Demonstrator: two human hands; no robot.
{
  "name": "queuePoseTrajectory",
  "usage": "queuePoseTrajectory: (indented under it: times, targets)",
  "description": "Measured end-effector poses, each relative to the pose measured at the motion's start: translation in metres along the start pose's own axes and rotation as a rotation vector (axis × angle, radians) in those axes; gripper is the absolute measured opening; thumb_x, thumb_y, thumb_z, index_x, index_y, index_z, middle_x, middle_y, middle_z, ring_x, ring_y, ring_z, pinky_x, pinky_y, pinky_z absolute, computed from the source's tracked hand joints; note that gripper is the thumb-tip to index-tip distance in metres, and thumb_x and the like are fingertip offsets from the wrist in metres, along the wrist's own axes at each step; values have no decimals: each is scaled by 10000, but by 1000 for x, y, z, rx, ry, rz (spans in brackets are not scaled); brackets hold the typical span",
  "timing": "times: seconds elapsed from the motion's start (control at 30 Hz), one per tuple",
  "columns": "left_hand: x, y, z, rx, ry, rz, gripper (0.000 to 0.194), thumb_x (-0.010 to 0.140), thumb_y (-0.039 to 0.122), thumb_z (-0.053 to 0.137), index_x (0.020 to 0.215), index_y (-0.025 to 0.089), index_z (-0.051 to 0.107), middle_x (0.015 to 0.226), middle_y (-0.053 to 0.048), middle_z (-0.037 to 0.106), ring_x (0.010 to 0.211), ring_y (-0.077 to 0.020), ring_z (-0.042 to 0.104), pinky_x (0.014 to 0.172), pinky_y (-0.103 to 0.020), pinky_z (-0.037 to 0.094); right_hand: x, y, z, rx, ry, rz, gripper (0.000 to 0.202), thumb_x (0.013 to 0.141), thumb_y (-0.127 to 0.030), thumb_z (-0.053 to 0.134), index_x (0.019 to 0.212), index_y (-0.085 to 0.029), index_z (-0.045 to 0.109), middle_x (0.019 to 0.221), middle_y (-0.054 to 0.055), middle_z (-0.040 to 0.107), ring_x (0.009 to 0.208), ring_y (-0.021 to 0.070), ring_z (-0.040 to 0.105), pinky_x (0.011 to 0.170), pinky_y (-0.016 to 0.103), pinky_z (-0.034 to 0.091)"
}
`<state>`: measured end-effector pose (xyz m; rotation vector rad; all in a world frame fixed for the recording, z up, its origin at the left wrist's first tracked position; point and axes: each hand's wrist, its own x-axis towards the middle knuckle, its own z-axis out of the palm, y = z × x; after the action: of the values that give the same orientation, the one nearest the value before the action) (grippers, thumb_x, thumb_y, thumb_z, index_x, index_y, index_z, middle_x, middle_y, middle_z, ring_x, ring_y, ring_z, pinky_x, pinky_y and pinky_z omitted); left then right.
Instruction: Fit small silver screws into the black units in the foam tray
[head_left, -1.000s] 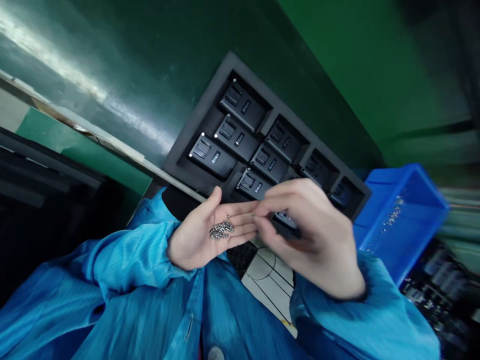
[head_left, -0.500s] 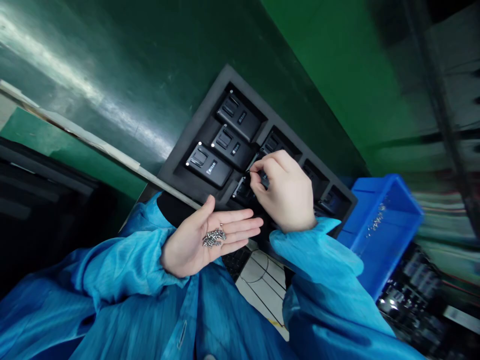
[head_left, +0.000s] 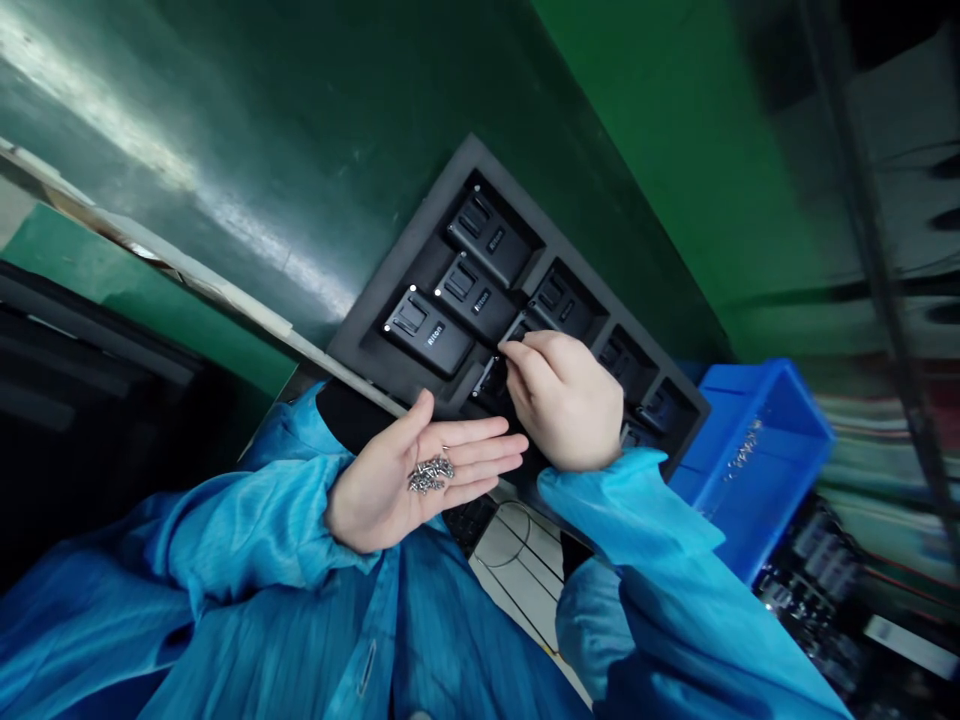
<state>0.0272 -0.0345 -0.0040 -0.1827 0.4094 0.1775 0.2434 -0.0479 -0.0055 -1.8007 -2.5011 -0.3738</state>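
Note:
My left hand point(head_left: 397, 480) lies palm up with its fingers stretched out, and a small heap of metal screws point(head_left: 430, 475) rests on the palm. Over the black foam tray point(head_left: 360, 335), my right hand point(head_left: 566, 400) is closed in a pinch, thumb against forefinger. Whatever the fingertips hold is hidden or too small to make out. They are at the edge of a black device partly covered by the hand. Left of it sit black box-shaped devices with white lettering, among them a near one point(head_left: 427, 332), a middle one point(head_left: 474, 297) and a far one point(head_left: 495, 238), with bright dots at their corners.
The tray lies on a dark green worktop point(head_left: 300, 120) near its edge. Right of the tray stands a blue bin point(head_left: 750, 440) with small metal pieces inside. More black devices point(head_left: 566, 300) fill the tray's right side. Blurred dark parts point(head_left: 806, 570) lie beyond the bin.
My right hand has turned slightly and its fingers have curled closer together, still at the same device. The tray sits slightly farther right in view. My left hand has barely moved.

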Motion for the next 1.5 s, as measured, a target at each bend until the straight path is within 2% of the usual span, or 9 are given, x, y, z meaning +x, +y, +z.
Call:
queuePoseTrajectory:
  times: [0.17,0.33,0.47,0.6,0.73,0.9,1.03,1.2,1.5]
  targets:
    - [-1,0,1,0,-6,4,766,998,608,221,1444,32,459,1435,-187,537,1392,-249,469,1197,-398,262,-14,3,4,37,19,-31,328,918,-75,490,1203,-169,623,1053,99,684,1112,208,628,910,297,526]
    - [-2,0,3,-41,-26,55,753,1014,570,191,1470,13,410,1469,-190,491,1398,-253,459,1208,-403,238,-15,4,2,30,-14,-10,369,918,-92,444,1218,-193,634,1070,107,669,1088,228,622,859,337,534]
    - [-3,1,4,-69,-67,90,738,1020,551,161,1507,30,349,1487,-173,479,1421,-246,423,1223,-399,197,-13,1,-2,31,-99,52,390,911,-117,445,1238,-217,631,1116,122,667,1043,265,611,772,384,509]
    - [-7,2,7,-88,-91,127,719,1024,542,202,1494,25,368,1492,-166,476,1410,-238,440,1213,-384,229,-13,-1,-2,84,-168,134,405,913,-134,446,1271,-227,610,1192,135,641,1079,293,587,788,417,481]
    - [-10,1,6,-98,-124,166,704,1025,539,222,1486,33,386,1510,-160,460,1419,-229,429,1205,-372,248,-13,-5,-12,225,-112,217,398,920,-137,453,1281,-234,589,1175,120,632,1052,263,599,820,410,491]
    - [-11,-1,5,-87,-137,211,698,1025,528,234,1497,32,369,1519,-147,457,1432,-230,411,1206,-365,256,-10,-35,-57,434,149,306,235,861,-123,607,1076,-212,642,1010,83,632,966,229,612,851,399,504]
    - [-10,-1,10,-53,-82,240,700,1029,515,198,1504,24,352,1510,-154,470,1432,-237,411,1190,-368,292,-7,-66,-84,599,44,191,124,849,-141,655,929,-231,626,888,29,645,845,183,609,750,352,493]
    - [-11,-1,14,-40,-48,242,707,1029,512,168,1520,27,323,1519,-149,463,1452,-229,380,1200,-364,276,-9,-84,-82,626,-22,200,106,844,-137,665,894,-219,619,890,29,669,857,192,601,727,356,472]
    - [-7,-6,17,-34,11,267,665,1033,488,188,1518,62,348,1510,-114,487,1458,-210,370,1203,-341,277,-8,-88,-74,578,-70,214,74,871,-137,610,844,-207,610,856,26,664,808,185,576,710,357,432]
